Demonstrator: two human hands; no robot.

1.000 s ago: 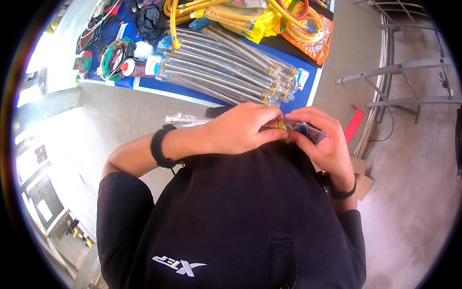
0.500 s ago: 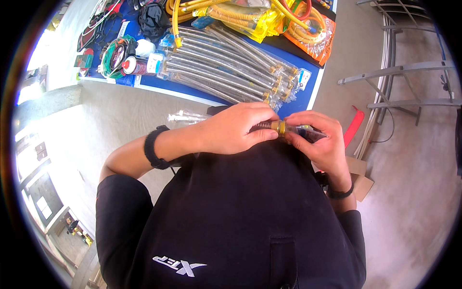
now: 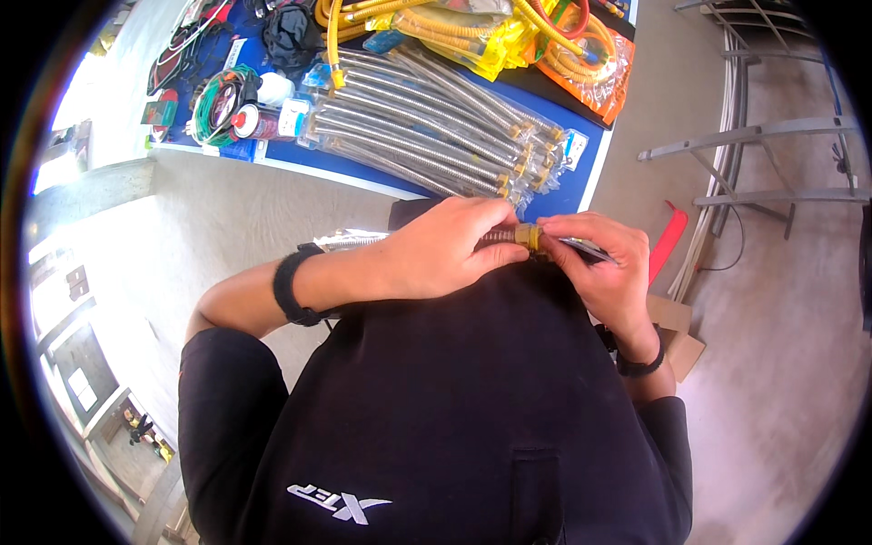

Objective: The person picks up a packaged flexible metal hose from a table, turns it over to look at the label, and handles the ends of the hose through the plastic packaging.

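In front of my chest, my left hand (image 3: 440, 250) is closed round a corrugated metal hose (image 3: 496, 237), thumb below and fingers above. A brass hex nut (image 3: 527, 237) sits at its right end, just past my fingertips. My right hand (image 3: 610, 265) pinches at the far side of that nut. Between its thumb and fingers pokes a shiny flat piece of plastic wrapper (image 3: 589, 250), partly hidden by the hand. The hose's other end, in clear plastic (image 3: 350, 238), shows beyond my left wrist.
Ahead stands a blue table (image 3: 574, 186) with a pile of wrapped metal hoses (image 3: 427, 118). Yellow hoses (image 3: 436, 29), green wire (image 3: 213, 113) and a spray can (image 3: 259, 123) lie on it too. Metal ladder-like frames (image 3: 763, 132) and a cardboard box (image 3: 679, 341) are at right.
The hose's wrapped left end has dropped lower behind my left forearm. The wrapper at my right hand has turned and shows more edge-on. Both hands keep their grip.
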